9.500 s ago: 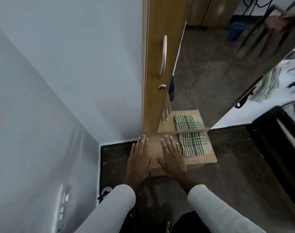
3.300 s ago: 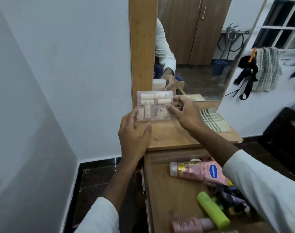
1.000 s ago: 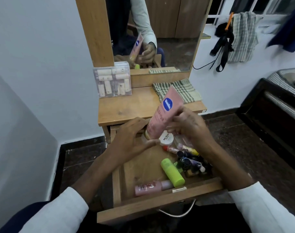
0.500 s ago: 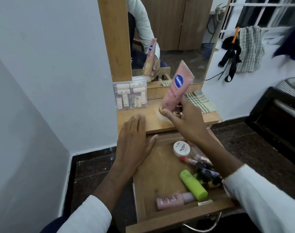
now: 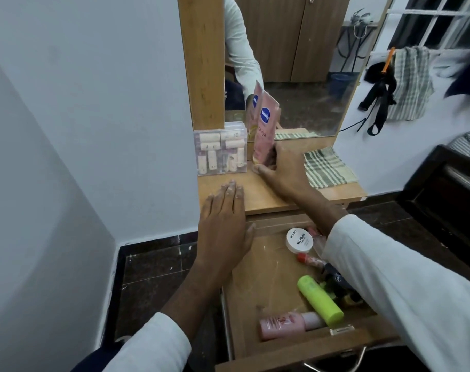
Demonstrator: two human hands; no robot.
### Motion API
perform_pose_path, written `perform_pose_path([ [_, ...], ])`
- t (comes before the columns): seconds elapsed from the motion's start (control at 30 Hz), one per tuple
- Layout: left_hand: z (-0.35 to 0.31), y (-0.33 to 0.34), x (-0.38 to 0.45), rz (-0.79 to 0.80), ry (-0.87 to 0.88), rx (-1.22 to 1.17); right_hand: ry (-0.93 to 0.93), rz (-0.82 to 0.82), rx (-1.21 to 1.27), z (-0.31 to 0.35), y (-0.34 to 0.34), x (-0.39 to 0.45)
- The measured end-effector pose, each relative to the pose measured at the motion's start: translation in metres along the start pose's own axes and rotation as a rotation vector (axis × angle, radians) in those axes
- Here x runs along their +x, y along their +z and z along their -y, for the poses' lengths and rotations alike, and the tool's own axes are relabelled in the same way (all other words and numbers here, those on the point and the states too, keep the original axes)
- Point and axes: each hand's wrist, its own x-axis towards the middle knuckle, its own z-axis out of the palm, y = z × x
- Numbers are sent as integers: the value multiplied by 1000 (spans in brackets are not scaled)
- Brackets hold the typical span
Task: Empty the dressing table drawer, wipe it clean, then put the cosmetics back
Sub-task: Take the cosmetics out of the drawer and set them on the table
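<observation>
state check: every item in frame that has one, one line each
Wooden drawer: pulled open, cosmetics inside.
Pink Vaseline tube: upright on tabletop, gripped by right hand.
Left hand: flat, holding nothing.
Clear plastic box: standing on tabletop.
Lime-green bottle: lying in drawer.
Checked cloth: folded on tabletop.

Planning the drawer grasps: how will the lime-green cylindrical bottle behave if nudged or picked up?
The lime-green cylindrical bottle lies on its side on the wooden drawer floor, so a nudge would probably roll it. Its smooth, glossy plastic may slip under light grip. It looks rigid, so likely firm to pinch.
</observation>
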Motion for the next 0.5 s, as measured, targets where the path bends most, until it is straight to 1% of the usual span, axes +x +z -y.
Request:
perform_pose_path([
  [0.27, -3, -1, 0, -3, -8, 20, -24, -52, -25, -3, 8, 0],
  [0.4, -1, 1, 1, -10, 4, 18, -19, -21, -5, 7, -2, -6],
  [0.5, 1, 0, 0, -19, 27, 8, -49, -105, -47, 11, -19, -35],
])
